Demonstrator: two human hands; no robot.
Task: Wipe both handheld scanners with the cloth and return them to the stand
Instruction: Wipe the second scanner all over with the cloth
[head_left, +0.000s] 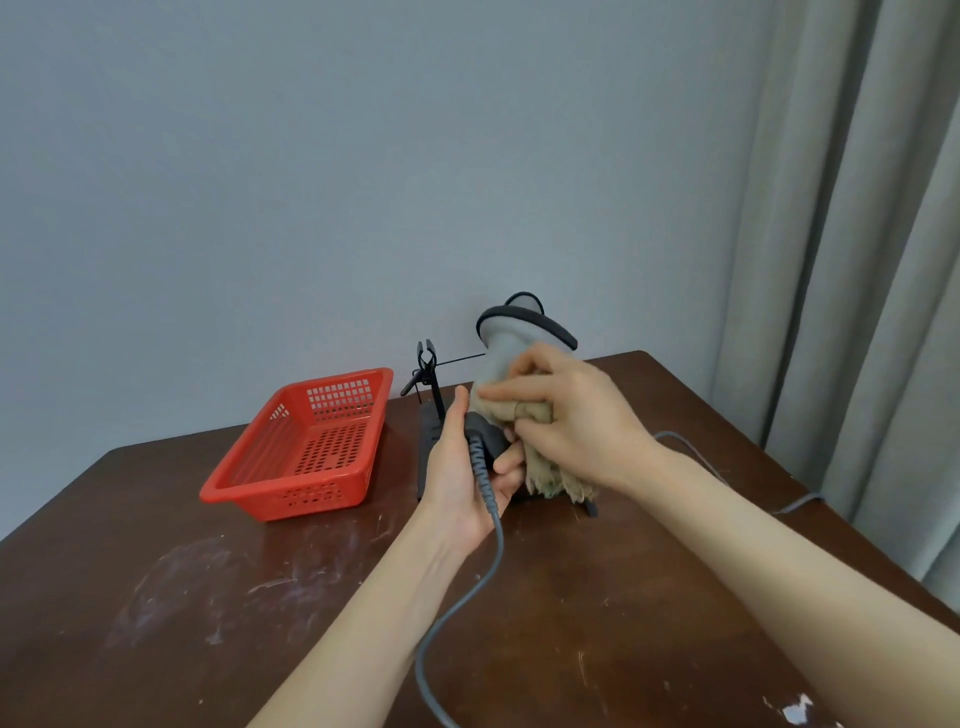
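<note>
A grey handheld scanner (511, 338) with a black rim stands head-up above the table. My left hand (467, 483) grips its dark handle base, where a grey cable (470, 587) leaves toward the near edge. My right hand (566, 415) holds a beige cloth (550, 473) wrapped against the scanner's neck; frayed cloth ends hang below my fingers. The black stand (428, 395), a flat base with a thin upright clip, sits just behind my hands, partly hidden. A second scanner head shows behind the first, only as a dark rim (524, 297).
A red perforated plastic basket (311, 441) sits on the brown wooden table (156, 597), left of the stand. Another grey cable (727, 467) runs right toward the table edge. A grey wall is behind; curtains (857, 260) hang at right.
</note>
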